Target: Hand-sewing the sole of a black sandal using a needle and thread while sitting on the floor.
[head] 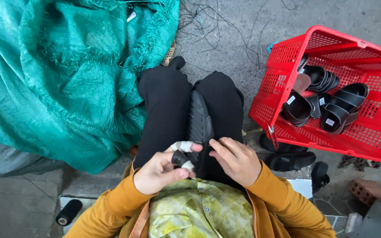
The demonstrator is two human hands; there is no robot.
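Head view: a black sole (199,125) lies between the person's knees. The left hand (162,169), fingers taped, pinches its near end; the right hand (237,161) curls loosely against its edge. It looks light, flexible, best gripped by its rim. A red crate (283,132) of sandals (342,105) stands right.

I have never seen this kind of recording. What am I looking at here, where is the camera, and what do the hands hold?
There is one picture, taken by a camera worn on a person's head, looking down at their lap. No machine is here: only two bare hands. The person sits with a black shoe sole clamped between the knees. The left hand, with taped fingers, pinches the sole's near end; the right hand rests on its edge. What the right hand holds is too small to tell. On the ground lie a green woven sack, a red plastic basket holding black sandals, and a black thread spool.
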